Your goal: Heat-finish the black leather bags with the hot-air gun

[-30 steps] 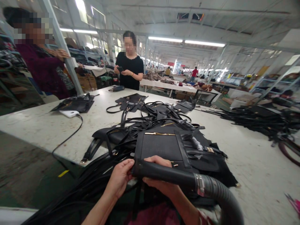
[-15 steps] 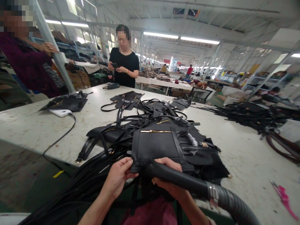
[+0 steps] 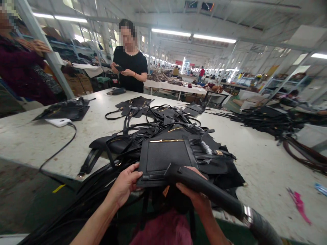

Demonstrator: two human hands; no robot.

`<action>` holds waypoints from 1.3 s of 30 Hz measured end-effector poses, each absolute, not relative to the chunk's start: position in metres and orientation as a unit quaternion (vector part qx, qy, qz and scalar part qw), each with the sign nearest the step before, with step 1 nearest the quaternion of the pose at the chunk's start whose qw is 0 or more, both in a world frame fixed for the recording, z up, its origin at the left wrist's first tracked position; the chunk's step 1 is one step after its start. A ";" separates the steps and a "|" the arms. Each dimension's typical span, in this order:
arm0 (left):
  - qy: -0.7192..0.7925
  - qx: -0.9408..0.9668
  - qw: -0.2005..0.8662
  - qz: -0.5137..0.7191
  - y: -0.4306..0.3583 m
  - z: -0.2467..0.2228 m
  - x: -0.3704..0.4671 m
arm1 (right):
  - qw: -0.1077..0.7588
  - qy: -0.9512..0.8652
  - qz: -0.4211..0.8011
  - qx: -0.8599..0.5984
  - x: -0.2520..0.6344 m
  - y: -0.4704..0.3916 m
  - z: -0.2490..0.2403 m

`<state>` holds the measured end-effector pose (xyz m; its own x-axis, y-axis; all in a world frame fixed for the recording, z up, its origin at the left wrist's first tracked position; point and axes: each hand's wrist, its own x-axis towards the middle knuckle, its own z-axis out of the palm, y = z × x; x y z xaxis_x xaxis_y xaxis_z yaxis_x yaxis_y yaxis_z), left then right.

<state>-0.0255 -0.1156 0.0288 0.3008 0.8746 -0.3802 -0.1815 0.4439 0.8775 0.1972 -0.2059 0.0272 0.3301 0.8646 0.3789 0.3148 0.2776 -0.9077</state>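
Observation:
A black bag panel (image 3: 166,154) with a gold zipper lies in front of me on a heap of similar pieces. My left hand (image 3: 129,180) pinches the panel's lower left corner between thumb and fingers. Wrapped round a black hose nozzle (image 3: 201,182) is my right hand (image 3: 192,194), partly hidden behind it. The nozzle's flat mouth sits over the panel's lower edge; I cannot tell whether they touch. A metal clamp (image 3: 247,215) joins the nozzle to a ribbed hose (image 3: 265,229).
Pink-handled snips (image 3: 298,206) lie on the white table (image 3: 265,177) at right. Black straps (image 3: 265,119) are piled behind them. A corded white device (image 3: 58,122) and a dark handheld tool (image 3: 117,91) rest farther left. A person (image 3: 130,64) stands across the table, another (image 3: 22,71) at far left.
The nozzle has moved right along the panel's lower edge, uncovering more of its left part. My left hand still holds the corner. The whole view has shifted slightly.

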 end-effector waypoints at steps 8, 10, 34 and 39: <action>0.435 0.387 0.716 0.384 -0.132 0.030 -0.010 | 0.599 -0.562 0.264 -0.505 0.170 -0.225 0.021; 0.429 0.373 0.724 0.391 -0.137 0.031 -0.004 | 0.605 -0.570 0.262 -0.489 0.158 -0.223 0.019; 0.399 0.333 0.774 0.363 -0.139 0.020 0.018 | 0.620 -0.503 0.158 -0.582 0.194 -0.225 0.032; 0.448 0.310 0.721 0.428 -0.081 0.038 0.029 | 0.634 -0.356 0.229 -0.647 0.225 -0.232 -0.016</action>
<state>0.0289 -0.0814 0.0385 0.2307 0.8953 -0.3811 -0.3400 0.4412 0.8305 0.2247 -0.2321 -0.0165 0.6413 0.7515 0.1547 0.1700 0.0574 -0.9838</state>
